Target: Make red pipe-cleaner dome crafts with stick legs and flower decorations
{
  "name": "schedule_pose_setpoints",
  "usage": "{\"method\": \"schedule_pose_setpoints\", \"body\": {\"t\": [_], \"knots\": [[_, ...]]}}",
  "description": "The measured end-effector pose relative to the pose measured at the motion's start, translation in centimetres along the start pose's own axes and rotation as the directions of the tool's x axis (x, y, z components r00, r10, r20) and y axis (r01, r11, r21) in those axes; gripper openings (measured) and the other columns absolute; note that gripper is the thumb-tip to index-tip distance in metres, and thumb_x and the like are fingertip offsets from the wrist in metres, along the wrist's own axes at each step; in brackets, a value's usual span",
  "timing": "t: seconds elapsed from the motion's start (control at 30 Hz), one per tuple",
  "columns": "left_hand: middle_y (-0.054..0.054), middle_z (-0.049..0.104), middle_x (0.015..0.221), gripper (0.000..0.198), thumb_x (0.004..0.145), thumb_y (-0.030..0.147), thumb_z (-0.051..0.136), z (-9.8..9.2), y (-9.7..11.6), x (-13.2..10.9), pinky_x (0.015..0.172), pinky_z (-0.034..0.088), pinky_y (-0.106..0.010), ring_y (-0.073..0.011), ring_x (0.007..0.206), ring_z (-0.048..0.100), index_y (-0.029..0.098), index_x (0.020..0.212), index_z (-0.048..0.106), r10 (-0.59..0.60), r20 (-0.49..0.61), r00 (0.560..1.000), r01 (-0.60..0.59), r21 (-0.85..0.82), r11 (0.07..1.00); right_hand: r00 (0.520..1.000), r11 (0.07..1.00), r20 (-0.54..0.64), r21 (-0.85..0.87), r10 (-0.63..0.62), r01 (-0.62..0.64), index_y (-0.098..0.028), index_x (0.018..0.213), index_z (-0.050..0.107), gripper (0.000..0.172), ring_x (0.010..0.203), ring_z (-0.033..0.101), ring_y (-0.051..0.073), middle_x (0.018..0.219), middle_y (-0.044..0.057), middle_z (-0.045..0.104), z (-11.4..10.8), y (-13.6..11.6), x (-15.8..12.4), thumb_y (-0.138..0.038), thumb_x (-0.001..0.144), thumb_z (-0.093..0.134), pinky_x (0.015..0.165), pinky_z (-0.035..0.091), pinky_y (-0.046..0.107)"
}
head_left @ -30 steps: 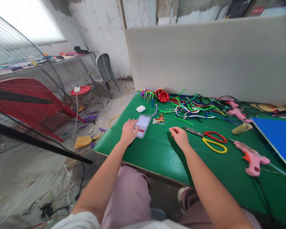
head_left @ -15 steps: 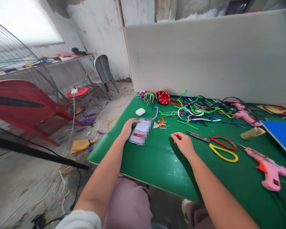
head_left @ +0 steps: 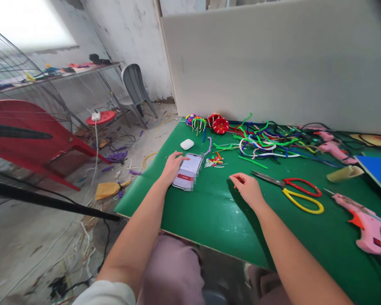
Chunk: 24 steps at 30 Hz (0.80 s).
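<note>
My left hand point(head_left: 173, 167) rests at the left edge of a smartphone point(head_left: 187, 171) lying flat on the green table, one finger stretched over its lit screen. Just beyond the phone is a white earbud case point(head_left: 187, 144). To the right of the phone lies a little pile of short coloured pieces point(head_left: 215, 161). My right hand point(head_left: 247, 186) hovers above the table with thumb and fingers pinched together; whatever they may hold is too small to make out. Right beside it lie scissors point(head_left: 285, 184) with one red and one yellow handle, blades apart from my fingers.
Tangled pipe cleaners point(head_left: 260, 142) run along the back, beside red round flower-like pieces point(head_left: 221, 125). A pink glue gun point(head_left: 366, 222), a tan tube point(head_left: 344, 173) and a blue board point(head_left: 379, 169) are on the right. A pale panel point(head_left: 273, 63) stands behind the table.
The finger of my left hand has moved slightly over the phone screen, which shows a scrolled page. My right hand keeps its pinch. The view has tilted slightly downward.
</note>
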<state>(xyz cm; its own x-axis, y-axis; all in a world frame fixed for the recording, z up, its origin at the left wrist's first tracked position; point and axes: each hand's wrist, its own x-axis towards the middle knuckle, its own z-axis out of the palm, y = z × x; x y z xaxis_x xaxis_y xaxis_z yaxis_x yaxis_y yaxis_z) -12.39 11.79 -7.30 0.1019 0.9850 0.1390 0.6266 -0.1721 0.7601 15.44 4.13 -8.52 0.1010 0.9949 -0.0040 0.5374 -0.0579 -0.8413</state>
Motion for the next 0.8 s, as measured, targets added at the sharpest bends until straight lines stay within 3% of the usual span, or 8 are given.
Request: {"method": "schedule_pose_setpoints", "body": {"t": [0.17, 0.43, 0.67, 0.8], "knots": [[-0.003, 0.050, 0.127, 0.046, 0.088, 0.040, 0.026, 0.2, -0.5, 0.1, 0.112, 0.019, -0.044, -0.0247, 0.132, 0.031, 0.025, 0.096, 0.069, 0.023, 0.004, 1.000, -0.024, 0.018, 1.000, 1.000, 1.000, 0.000, -0.006, 0.002, -0.002, -0.018, 0.080, 0.066, 0.032, 0.050, 0.052, 0.015, 0.056, 0.001, 0.060, 0.0, 0.0, 0.0, -0.046, 0.078, 0.050, 0.052, 0.037, 0.026], [-0.004, 0.051, 0.124, 0.052, 0.090, 0.036, 0.017, -0.1, -1.1, 0.3, 0.109, 0.027, -0.041, -0.0216, 0.125, 0.039, 0.023, 0.102, 0.065, 0.078, -0.096, 0.992, -0.075, 0.030, 0.997, 1.000, 1.000, -0.006, -0.005, 0.001, -0.001, -0.018, 0.079, 0.066, 0.031, 0.049, 0.052, 0.014, 0.054, 0.000, 0.059, 0.0, -0.1, 0.0, -0.045, 0.078, 0.051, 0.052, 0.037, 0.026], [0.000, 0.055, 0.119, 0.044, 0.087, 0.033, 0.029, 0.0, 0.6, -1.0, 0.115, 0.011, -0.043, -0.0219, 0.128, 0.036, 0.025, 0.078, 0.071, 0.264, 0.050, 0.963, -0.268, 0.112, 0.957, 1.000, 1.000, -0.004, -0.009, 0.002, -0.002, -0.019, 0.078, 0.066, 0.030, 0.049, 0.052, 0.014, 0.053, 0.000, 0.058, 0.0, -0.1, 0.0, -0.045, 0.078, 0.051, 0.053, 0.037, 0.026], [0.000, 0.055, 0.119, 0.045, 0.087, 0.032, 0.029, 0.2, 0.9, -1.2, 0.114, 0.009, -0.046, -0.0230, 0.128, 0.035, 0.025, 0.075, 0.072, 0.296, 0.087, 0.951, -0.306, 0.149, 0.940, 1.000, 1.000, -0.006, -0.011, 0.004, -0.004, -0.019, 0.077, 0.066, 0.030, 0.049, 0.053, 0.014, 0.054, 0.000, 0.059, -0.1, -0.2, 0.0, -0.045, 0.078, 0.051, 0.053, 0.037, 0.026]]}}
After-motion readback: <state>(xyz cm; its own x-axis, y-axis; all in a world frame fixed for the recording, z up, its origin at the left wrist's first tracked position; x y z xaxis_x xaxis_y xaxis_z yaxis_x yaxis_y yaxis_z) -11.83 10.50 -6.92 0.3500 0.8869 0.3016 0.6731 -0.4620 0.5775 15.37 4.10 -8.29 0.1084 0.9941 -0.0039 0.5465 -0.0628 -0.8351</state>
